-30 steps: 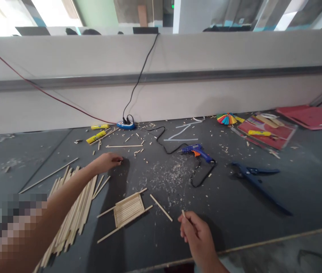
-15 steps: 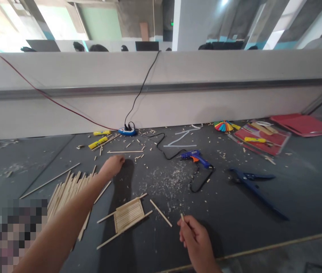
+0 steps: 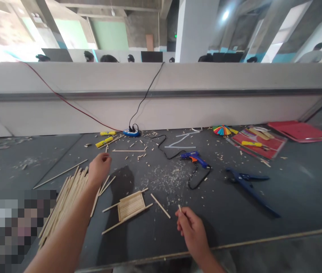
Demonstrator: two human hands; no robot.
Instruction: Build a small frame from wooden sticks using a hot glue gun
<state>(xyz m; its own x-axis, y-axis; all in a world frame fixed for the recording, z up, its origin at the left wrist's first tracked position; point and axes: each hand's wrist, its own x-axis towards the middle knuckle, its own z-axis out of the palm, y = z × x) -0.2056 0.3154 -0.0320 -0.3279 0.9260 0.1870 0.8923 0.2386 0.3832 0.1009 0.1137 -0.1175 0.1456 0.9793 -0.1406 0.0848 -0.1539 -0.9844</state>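
Observation:
My right hand (image 3: 191,229) is closed on a thin wooden stick (image 3: 179,208), whose tip pokes up from the fingers near the table's front edge. My left hand (image 3: 100,167) hovers with curled fingers over the upper end of a pile of wooden sticks (image 3: 64,201); what lies in its fingers, if anything, is hidden. Between the hands rests a small panel of sticks (image 3: 132,206) laid side by side, with longer sticks along two edges. A loose stick (image 3: 160,206) lies just right of it.
A blue glue gun (image 3: 193,156) lies beyond my right hand, with a blue cutter (image 3: 252,191) to its right. Farther back are a power strip (image 3: 131,132), yellow tubes (image 3: 104,142), a colourful fan-shaped piece (image 3: 222,130) and red folders (image 3: 303,131). Scraps cover the middle.
My left hand has moved left and a little closer, over the stick pile. My right hand keeps its stick at about the same place. The camera view has tilted up slightly.

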